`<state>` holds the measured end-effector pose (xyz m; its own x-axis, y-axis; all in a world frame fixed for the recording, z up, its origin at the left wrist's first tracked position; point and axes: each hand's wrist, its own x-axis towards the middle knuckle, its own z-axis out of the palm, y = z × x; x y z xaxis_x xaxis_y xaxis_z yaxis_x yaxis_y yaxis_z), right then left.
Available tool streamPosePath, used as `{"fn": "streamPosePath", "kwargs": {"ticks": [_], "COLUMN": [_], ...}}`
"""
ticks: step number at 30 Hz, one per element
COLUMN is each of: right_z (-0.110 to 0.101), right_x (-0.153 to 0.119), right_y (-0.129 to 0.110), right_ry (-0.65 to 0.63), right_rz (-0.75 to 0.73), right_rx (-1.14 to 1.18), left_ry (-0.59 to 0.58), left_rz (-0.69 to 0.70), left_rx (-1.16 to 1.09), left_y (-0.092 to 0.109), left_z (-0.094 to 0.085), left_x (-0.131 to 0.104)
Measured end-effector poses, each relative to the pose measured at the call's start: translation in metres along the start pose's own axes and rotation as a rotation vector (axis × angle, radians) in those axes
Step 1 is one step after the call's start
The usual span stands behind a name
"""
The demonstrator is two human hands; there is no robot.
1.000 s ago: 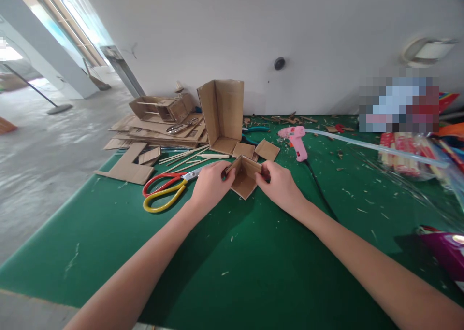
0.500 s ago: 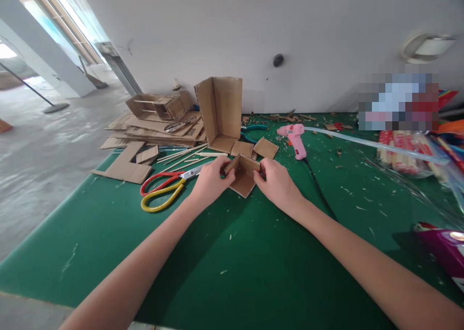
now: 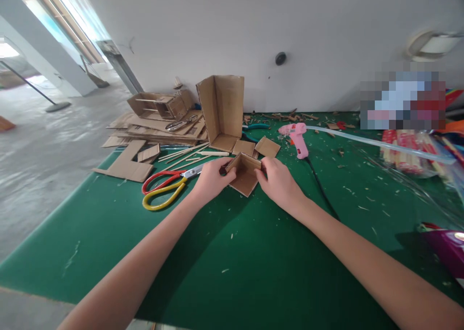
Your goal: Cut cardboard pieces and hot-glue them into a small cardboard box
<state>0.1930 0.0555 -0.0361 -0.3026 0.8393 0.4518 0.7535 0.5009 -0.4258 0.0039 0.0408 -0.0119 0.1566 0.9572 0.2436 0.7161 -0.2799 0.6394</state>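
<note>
A small cardboard corner piece [image 3: 247, 178], made of a base and two upright walls joined at an angle, rests on the green table between my hands. My left hand [image 3: 216, 178] pinches its left wall, thumb on the inner side. On the other side, my right hand [image 3: 276, 179] grips the right wall the same way. Just behind it lie two small cardboard squares [image 3: 267, 147]. Scissors [image 3: 165, 191] with one red and one yellow handle lie left of my left hand, their blades partly hidden by it.
A taller cardboard corner [image 3: 228, 105] stands behind, beside stacked cardboard sheets [image 3: 134, 132] and thin wooden sticks [image 3: 177, 157]. To the right lies a pink glue gun [image 3: 299, 141] with its cord and a long glue stick [image 3: 362, 139]. A purple object [image 3: 444, 252] sits at the right edge.
Both hands keep their hold on the corner piece, which stays nearly in place. The whole view has shifted slightly.
</note>
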Motion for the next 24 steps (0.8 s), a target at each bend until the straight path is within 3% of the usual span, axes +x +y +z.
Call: {"fn": "streamPosePath", "kwargs": {"ticks": [7, 24], "right_z": [0.0025, 0.0019], "right_x": [0.0001, -0.0006], "right_y": [0.0015, 0.002], "right_ry": [0.017, -0.013], "right_rz": [0.011, 0.021], "right_rx": [0.006, -0.012], "left_ry": [-0.028, 0.042], "left_rz": [-0.011, 0.055], "left_rx": [-0.03, 0.077], "left_y": [-0.0011, 0.0064], "left_z": [-0.0011, 0.0031], "left_x": [0.0011, -0.0012]}}
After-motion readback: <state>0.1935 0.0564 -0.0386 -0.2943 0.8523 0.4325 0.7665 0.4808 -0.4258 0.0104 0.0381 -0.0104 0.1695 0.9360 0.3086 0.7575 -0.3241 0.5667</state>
